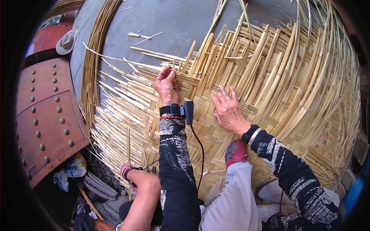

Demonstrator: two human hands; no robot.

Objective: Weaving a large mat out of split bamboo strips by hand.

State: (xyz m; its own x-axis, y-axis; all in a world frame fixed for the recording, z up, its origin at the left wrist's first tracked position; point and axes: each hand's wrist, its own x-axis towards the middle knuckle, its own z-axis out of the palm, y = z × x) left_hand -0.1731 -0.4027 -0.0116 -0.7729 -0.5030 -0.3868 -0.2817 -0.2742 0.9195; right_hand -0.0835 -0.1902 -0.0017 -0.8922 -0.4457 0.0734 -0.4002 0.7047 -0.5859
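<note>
My left hand (167, 85), wearing a black strap with a device and red beads at the wrist, pinches a pale split-reed strip (184, 79) at the upper edge of a woven mat (207, 145). To its right, my right hand (227, 107), with a ring and a wristband, rests on the weave with its fingers apart and slightly bent. Long loose ends of reed (277, 69) stick out beyond both hands, some upright in rows, others fanning toward the left. My red shoe (236, 152) stands on the mat below my right hand.
A co-worker's bare arm (144, 184) reaches in at lower left. Further left are a studded rusty panel (44, 119), plastic bags (75, 167) and grey rods (98, 186). A long reed bundle (92, 65) lies on the grey floor (154, 17), near a pale hat (66, 42).
</note>
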